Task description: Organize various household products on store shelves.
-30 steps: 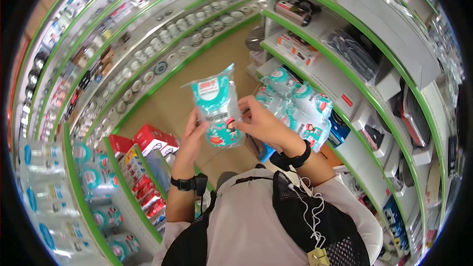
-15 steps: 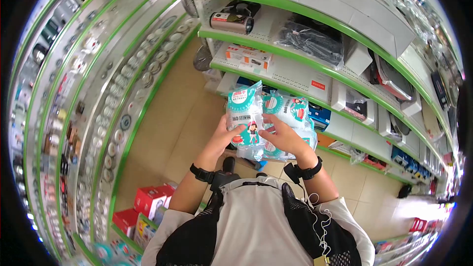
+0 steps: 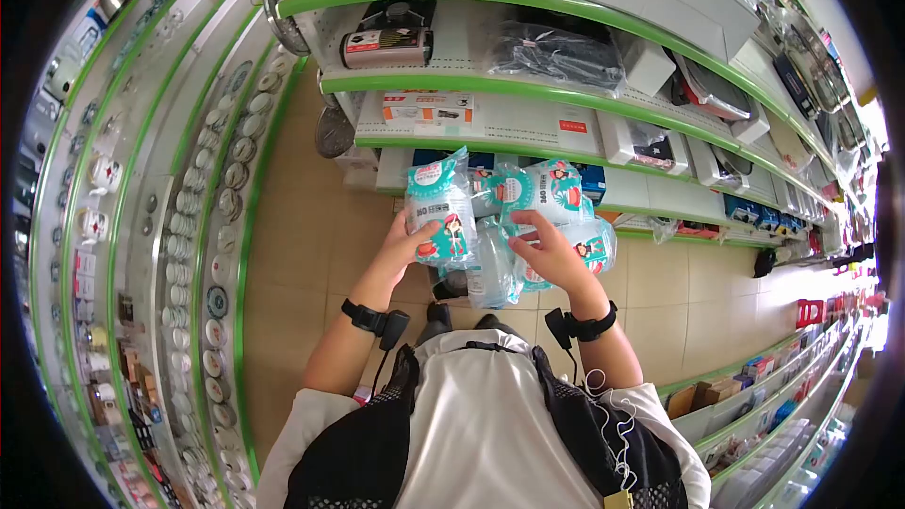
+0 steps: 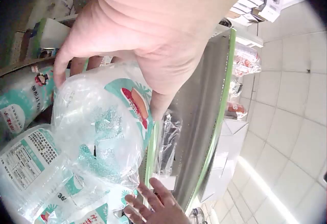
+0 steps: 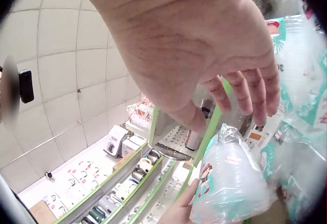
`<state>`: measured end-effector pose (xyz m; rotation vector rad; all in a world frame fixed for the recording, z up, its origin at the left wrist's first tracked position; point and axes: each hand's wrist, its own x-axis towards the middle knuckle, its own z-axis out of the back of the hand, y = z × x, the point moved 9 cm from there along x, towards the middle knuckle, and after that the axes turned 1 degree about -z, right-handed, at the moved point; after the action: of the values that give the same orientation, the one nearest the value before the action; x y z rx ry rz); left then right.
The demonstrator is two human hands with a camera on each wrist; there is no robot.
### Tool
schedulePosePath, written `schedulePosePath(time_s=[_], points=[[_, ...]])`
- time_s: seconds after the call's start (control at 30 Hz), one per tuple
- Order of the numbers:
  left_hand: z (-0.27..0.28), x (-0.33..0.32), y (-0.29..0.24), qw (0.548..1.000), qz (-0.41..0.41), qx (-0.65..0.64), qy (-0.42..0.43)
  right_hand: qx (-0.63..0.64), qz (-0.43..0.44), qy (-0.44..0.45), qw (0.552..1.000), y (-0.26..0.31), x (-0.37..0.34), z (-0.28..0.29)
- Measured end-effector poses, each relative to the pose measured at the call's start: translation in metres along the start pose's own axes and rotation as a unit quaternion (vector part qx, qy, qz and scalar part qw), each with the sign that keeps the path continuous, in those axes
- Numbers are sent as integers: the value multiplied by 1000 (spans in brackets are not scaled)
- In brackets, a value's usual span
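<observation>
In the head view my left hand grips a wrapped stack of clear plastic cups with teal print, its thumb lying across the front. The left wrist view shows the fingers and thumb spread around this cup pack. My right hand is to the right of it, fingers apart and slightly bent, holding nothing. Below and in front of that hand is a pile of similar cup packs. From the right wrist, the palm is seen with the held cup pack beyond the fingers.
Ahead stands a green-edged shelf unit with boxes and a plastic-wrapped dark item. Left, long shelves carry stacked white dishes. Tiled floor runs between the shelves. More low shelves stand at the lower right.
The view has turned toward the shelf unit ahead. My right hand has come off the cup pack and moved right, over the pile. The left hand has carried the pack beside the pile.
</observation>
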<state>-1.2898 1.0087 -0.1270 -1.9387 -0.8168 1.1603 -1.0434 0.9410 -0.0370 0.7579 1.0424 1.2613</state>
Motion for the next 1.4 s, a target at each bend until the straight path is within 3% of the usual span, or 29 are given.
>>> schedulePosePath(time_s=[0.1, 0.37, 0.43, 0.5, 0.63, 0.73, 0.9, 1.0, 1.03, 1.1, 1.23, 1.33, 1.4], points=[[3, 2, -2, 1000, 11, -2, -17, 38, -43, -5, 998, -6, -6, 11], [27, 25, -16, 1000, 5, 30, -5, 114, -56, -18, 992, -19, -12, 25], [26, 37, -46, 997, -65, 28, 20, 111, -60, -28, 992, -26, -7, 27], [38, 49, -74, 996, -61, 59, 15, 113, -20, -59, 992, -22, -5, 21], [66, 111, -116, 980, -111, 158, 39, 115, -58, -87, 988, -3, 12, 10], [57, 158, -144, 944, -185, 240, 130, 97, -90, -128, 983, 4, 33, -2], [55, 246, -145, 899, -199, 319, 226, 109, -94, -206, 968, 20, 78, -38], [22, 248, -164, 834, -214, 406, 307, 135, -117, -242, 954, 29, 82, -62], [19, 255, -163, 830, -213, 405, 320, 139, -123, -252, 950, 31, 82, -68], [16, 283, -144, 851, -118, 392, 330, 132, -136, -266, 945, 35, 76, -72], [7, 324, -127, 832, -134, 420, 337, 123, -171, -303, 929, 32, 58, -70], [7, 350, -111, 854, -103, 414, 297, 111, -183, -341, 915, 28, 48, -62], [0, 377, -85, 842, -109, 431, 306, 102, -188, -364, 906, 23, 43, -53]])
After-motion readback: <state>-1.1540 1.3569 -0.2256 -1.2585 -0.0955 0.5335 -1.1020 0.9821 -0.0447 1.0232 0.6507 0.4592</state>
